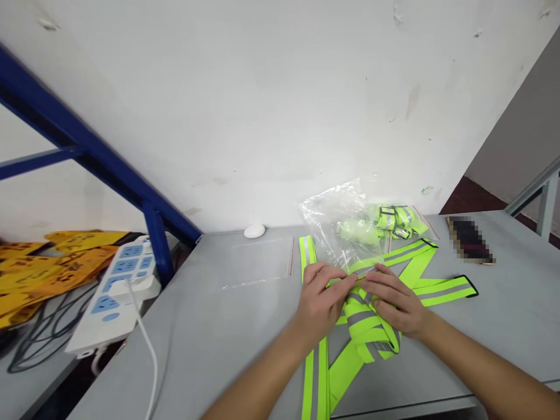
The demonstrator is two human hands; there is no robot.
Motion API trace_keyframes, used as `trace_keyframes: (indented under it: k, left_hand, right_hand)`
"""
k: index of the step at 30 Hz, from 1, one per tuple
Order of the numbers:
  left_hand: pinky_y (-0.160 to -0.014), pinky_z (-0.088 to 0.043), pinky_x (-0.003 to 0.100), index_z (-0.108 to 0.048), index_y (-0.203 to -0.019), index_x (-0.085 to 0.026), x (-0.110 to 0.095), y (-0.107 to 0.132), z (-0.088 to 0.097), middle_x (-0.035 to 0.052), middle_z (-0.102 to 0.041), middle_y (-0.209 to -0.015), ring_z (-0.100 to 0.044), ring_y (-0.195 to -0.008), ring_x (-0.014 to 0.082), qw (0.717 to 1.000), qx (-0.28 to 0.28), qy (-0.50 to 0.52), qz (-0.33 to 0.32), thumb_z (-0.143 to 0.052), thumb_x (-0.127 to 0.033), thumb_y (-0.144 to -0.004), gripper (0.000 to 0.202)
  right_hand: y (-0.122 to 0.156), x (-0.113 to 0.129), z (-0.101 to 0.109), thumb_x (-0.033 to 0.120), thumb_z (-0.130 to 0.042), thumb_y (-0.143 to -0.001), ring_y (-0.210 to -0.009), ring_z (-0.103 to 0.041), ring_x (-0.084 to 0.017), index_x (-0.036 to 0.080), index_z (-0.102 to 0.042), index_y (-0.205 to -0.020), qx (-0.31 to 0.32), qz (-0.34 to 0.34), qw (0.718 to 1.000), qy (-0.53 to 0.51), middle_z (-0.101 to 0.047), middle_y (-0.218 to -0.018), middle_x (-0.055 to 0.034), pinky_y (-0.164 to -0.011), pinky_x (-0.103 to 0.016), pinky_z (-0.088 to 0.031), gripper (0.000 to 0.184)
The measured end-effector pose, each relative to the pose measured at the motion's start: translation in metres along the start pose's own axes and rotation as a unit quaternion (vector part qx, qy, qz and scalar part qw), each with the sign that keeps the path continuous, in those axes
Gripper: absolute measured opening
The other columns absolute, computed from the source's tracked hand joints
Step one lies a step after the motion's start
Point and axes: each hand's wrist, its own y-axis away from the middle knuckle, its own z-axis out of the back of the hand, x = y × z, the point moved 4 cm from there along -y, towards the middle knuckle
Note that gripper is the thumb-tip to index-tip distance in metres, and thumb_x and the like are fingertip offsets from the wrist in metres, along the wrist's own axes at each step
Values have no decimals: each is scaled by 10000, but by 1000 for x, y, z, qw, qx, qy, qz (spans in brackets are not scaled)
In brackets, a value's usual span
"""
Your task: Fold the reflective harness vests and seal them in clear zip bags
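A neon yellow reflective strap vest with grey bands lies spread on the grey table. My left hand pinches a fold of its straps at the middle. My right hand rests on the same bundle just to the right, fingers curled onto the straps, fingertips meeting the left hand's. Loose strap ends run off to the right and down past the table's front edge.
Behind the hands lie a crumpled clear plastic bag, a bagged folded vest and an empty zip bag. A dark phone lies at right. A white power strip, yellow items and a blue frame stand at left.
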Motion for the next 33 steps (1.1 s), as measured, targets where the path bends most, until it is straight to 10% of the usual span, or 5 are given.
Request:
trace_keyframes:
  k: [5,9,12,16,33]
  left_hand:
    - [-901,-414,348,-579,-1181,-266,-7,-2,2,69,-584,-1129,-513,-1051,201,1000,4,11,-11,-538,-48,-874,380]
    - [-848,-491,343,-461,-1157,-256,7,9,-1,75,-472,-1124,-534,-981,184,947,-130,191,223,-527,-178,-872,302]
    - [-835,-508,333,-477,-1114,-250,12,14,-22,54,-543,-1044,-568,-950,182,871,-16,328,365,-480,-219,-905,211]
    - [-841,-507,354,-592,-1079,-197,-1,10,-34,69,-652,-956,-595,-975,239,821,142,411,369,-418,-341,-964,253]
    - [-541,-299,274,-446,-653,-201,10,4,-21,-8,-452,-589,-414,-552,150,925,206,102,302,-315,-319,-952,347]
  right_hand:
    - [-8,-6,11,-30,-469,-847,-1260,-532,-271,192,-517,-955,1,1,1000,18,-656,-1218,-150,-963,-524,-531,251]
    - [-10,-10,23,20,-419,-907,-1239,-554,-262,220,-490,-1147,-6,-39,999,6,-665,-1193,-138,-919,-500,-567,320]
    - [-10,-8,26,76,-427,-930,-1244,-551,-269,244,-450,-1249,-23,-68,997,-8,-636,-1246,-138,-914,-493,-574,361]
    - [-14,-1,22,67,-428,-928,-1244,-552,-277,212,-423,-1329,-48,-79,995,-47,-632,-1258,-150,-919,-485,-574,426]
    - [-7,-3,12,131,-481,-943,-1255,-538,-303,222,-471,-1297,-111,-96,985,-88,-617,-1299,-134,-914,-551,-561,366]
